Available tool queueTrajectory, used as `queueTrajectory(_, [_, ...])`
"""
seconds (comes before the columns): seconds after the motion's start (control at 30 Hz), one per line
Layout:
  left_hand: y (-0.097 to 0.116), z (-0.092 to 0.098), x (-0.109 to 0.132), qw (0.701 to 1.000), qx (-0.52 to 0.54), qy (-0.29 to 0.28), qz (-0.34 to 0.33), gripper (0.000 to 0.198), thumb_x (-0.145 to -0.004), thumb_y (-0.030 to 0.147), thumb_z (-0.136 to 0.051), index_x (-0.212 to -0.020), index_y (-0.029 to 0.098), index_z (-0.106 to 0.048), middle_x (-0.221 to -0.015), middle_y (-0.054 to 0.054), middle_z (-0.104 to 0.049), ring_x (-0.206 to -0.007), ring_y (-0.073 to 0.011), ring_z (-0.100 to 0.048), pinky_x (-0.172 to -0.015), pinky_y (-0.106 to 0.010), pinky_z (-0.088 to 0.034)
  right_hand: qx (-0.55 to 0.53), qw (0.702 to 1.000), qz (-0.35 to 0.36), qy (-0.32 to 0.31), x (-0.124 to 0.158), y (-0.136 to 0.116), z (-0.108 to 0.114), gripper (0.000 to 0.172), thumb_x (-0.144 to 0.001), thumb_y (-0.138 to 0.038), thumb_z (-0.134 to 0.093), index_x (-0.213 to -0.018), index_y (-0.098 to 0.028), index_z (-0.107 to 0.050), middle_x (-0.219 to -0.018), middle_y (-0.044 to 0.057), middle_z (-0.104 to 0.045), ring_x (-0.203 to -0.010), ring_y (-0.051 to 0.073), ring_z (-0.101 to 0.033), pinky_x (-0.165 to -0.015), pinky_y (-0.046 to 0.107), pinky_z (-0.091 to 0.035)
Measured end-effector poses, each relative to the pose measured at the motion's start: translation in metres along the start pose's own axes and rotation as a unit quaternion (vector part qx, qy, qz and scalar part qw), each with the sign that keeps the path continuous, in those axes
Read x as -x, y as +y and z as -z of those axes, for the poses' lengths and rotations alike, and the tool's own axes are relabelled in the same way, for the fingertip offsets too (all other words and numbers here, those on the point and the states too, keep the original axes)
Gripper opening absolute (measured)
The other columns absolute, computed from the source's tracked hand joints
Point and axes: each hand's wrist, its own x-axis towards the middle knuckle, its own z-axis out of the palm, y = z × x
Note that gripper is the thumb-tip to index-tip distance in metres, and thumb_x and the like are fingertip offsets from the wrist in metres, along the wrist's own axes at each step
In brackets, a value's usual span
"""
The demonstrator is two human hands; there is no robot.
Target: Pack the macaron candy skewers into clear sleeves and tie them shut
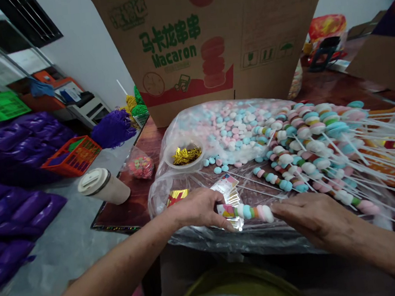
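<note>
A marshmallow skewer [250, 212] with white, blue, orange and pink pieces lies level between my hands. My right hand [312, 215] is closed at its right end, the fingers pinching there; the stick itself is hidden by the hand. My left hand [201, 208] grips a small printed wrapper bag [225, 210], whose mouth meets the skewer's left end; how far the skewer is inside I cannot tell. Just behind that hand, more shiny wrapper bags [228, 187] are fanned on the plastic sheet. To the right, many finished skewers [311, 144] are piled with white sticks pointing right.
Loose pink, white and blue marshmallows [232, 127] lie in a clear plastic bag behind a bowl of gold twist ties [187, 155]. A lidded cup [103, 185] stands at the table's left edge. Behind rises a large cardboard box [183, 85]. Purple sacks [7, 203] fill the left floor.
</note>
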Motion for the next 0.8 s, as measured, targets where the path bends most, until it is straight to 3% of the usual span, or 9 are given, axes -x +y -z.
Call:
queueTrajectory(0.17, [0.013, -0.012, -0.007, 0.99, -0.135, 0.037, -0.025, 0.039, -0.063, 0.055, -0.063, -0.079, 0.021, -0.062, -0.066, -0.001, -0.06, -0.063, -0.0183, -0.055, -0.053, -0.023, -0.03, -0.001, 0.999, 0.03, -0.021, -0.007, -0.005, 0.0, 0.023, -0.083, -0.011, -0.038, -0.089, -0.02, -0.058, -0.068, 0.001, -0.061, -0.057, 0.011, -0.051, -0.054, 0.023, -0.032])
queueTrajectory(0.33, [0.019, -0.019, -0.016, 0.994, -0.083, 0.075, -0.011, 0.031, -0.066, 0.049, -0.062, -0.081, 0.023, -0.062, -0.068, 0.0, -0.059, -0.064, -0.0172, -0.054, -0.053, -0.023, -0.031, 0.065, 0.997, 0.032, -0.032, -0.016, -0.009, -0.011, 0.025, -0.078, -0.006, -0.04, -0.087, -0.021, -0.057, -0.063, -0.001, -0.058, -0.051, 0.013, -0.047, -0.05, 0.027, -0.024])
queueTrajectory(0.43, [0.013, -0.02, -0.019, 0.997, 0.01, 0.067, -0.039, 0.049, -0.059, 0.05, -0.068, -0.099, 0.022, -0.06, -0.073, 0.0, -0.057, -0.068, -0.0163, -0.052, -0.057, -0.023, -0.035, 0.111, 0.993, 0.026, -0.017, -0.015, -0.006, -0.013, 0.027, -0.075, -0.002, -0.04, -0.086, -0.02, -0.058, -0.06, -0.001, -0.056, -0.051, 0.013, -0.046, -0.051, 0.028, -0.021])
queueTrajectory(0.53, [-0.002, -0.015, -0.02, 0.972, 0.222, -0.009, -0.073, 0.085, -0.054, 0.043, -0.075, -0.128, 0.022, -0.038, -0.077, 0.002, -0.055, -0.068, -0.0128, -0.05, -0.059, -0.022, -0.038, 0.091, 0.994, 0.052, -0.003, -0.011, -0.003, -0.01, 0.026, -0.077, -0.004, -0.039, -0.089, -0.02, -0.057, -0.064, -0.001, -0.057, -0.053, 0.013, -0.047, -0.053, 0.028, -0.023])
queueTrajectory(0.6, [-0.01, -0.01, -0.02, 0.935, 0.334, -0.1, -0.065, 0.095, -0.051, 0.037, -0.078, -0.132, 0.022, -0.031, -0.078, 0.003, -0.054, -0.065, -0.011, -0.05, -0.057, -0.021, -0.039, 0.08, 0.994, 0.067, 0.015, -0.009, -0.003, -0.007, 0.025, -0.079, -0.006, -0.039, -0.091, -0.02, -0.055, -0.064, -0.001, -0.056, -0.055, 0.013, -0.046, -0.054, 0.028, -0.025])
queueTrajectory(0.73, [-0.011, -0.005, -0.019, 0.899, 0.347, -0.267, -0.016, 0.048, -0.056, 0.038, -0.075, -0.096, 0.018, -0.057, -0.072, 0.002, -0.056, -0.061, -0.0117, -0.052, -0.053, -0.022, -0.04, 0.102, 0.991, 0.078, 0.032, -0.008, -0.005, -0.005, 0.024, -0.08, -0.005, -0.039, -0.093, -0.019, -0.054, -0.065, 0.0, -0.057, -0.057, 0.014, -0.046, -0.057, 0.029, -0.027])
queueTrajectory(0.8, [-0.005, -0.006, -0.019, 0.907, 0.323, -0.27, 0.003, 0.032, -0.06, 0.035, -0.071, -0.083, 0.017, -0.056, -0.065, 0.004, -0.053, -0.057, -0.0113, -0.051, -0.053, -0.022, -0.041, 0.109, 0.992, 0.071, 0.004, -0.006, -0.006, -0.005, 0.025, -0.078, -0.005, -0.039, -0.092, -0.019, -0.054, -0.068, 0.001, -0.058, -0.057, 0.014, -0.047, -0.056, 0.029, -0.027])
